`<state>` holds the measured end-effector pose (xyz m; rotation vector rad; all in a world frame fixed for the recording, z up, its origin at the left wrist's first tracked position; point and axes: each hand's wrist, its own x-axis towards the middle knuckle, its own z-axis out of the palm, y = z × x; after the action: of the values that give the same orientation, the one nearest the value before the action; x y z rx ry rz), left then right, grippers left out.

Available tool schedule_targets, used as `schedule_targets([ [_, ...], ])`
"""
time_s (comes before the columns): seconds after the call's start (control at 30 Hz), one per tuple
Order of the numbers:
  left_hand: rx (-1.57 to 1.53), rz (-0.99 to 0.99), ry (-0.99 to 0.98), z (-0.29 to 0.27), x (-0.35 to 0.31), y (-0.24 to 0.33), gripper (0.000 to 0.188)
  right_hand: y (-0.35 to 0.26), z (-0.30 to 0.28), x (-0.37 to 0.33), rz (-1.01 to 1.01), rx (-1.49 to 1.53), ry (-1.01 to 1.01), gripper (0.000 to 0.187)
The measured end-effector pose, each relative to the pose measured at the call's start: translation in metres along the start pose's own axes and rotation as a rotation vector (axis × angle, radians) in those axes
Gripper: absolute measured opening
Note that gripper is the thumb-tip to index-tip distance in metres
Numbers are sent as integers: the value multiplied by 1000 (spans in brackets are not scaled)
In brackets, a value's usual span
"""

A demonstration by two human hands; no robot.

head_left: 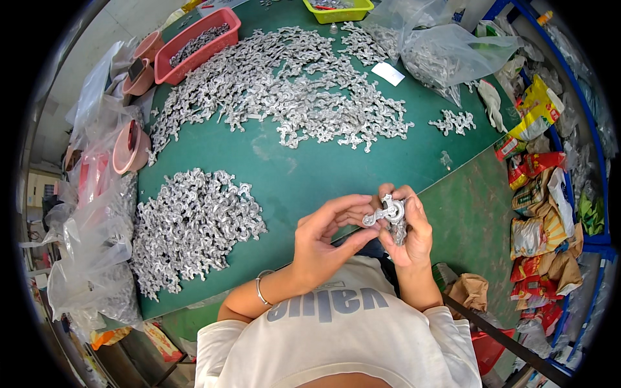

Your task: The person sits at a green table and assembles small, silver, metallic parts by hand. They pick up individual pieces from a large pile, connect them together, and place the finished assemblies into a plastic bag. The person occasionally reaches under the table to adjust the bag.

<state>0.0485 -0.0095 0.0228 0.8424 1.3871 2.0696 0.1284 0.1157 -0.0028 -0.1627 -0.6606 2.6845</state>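
Note:
My right hand (414, 234) is closed round a few small silver-grey metal castings, held just past the table's near edge. The casting on top (392, 208) has a ring-shaped middle and short arms with rounded ends. My left hand (321, 240) reaches in from the left, its thumb and fingers pinching around the rounded end of one arm. Left of my hands, a heap of similar castings (197, 226) covers the near part of the green table (259, 155). A wider spread of them (304, 84) lies at the far side.
A pink basket (194, 48) of small parts and pink tubs (131, 149) line the left edge. At the far right are a clear plastic bag (440, 55) of castings, a white paper (388, 73) and a small cluster (453, 121). Shelving (601, 149) with packets stands to the right.

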Motion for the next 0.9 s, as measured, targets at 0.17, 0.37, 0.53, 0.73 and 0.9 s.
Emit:
schedule_targets([
  [0.17,-28,-11,-15,1,0,-3,39,-1,-3,-1,-5,36,15,21],
  [0.37,51,-3,-19,0,0,-5,30,-1,-6,-1,-18,40,-20,22],
  [0.53,33,-38,3,-1,0,-7,27,-3,0,-1,-30,-24,-44,34],
  [0.73,-13,-68,30,0,-2,-8,25,-6,1,-3,-26,-167,-39,35],
  [0.9,-16,-76,-27,3,1,-16,37,-15,-11,-7,79,55,20,31],
])
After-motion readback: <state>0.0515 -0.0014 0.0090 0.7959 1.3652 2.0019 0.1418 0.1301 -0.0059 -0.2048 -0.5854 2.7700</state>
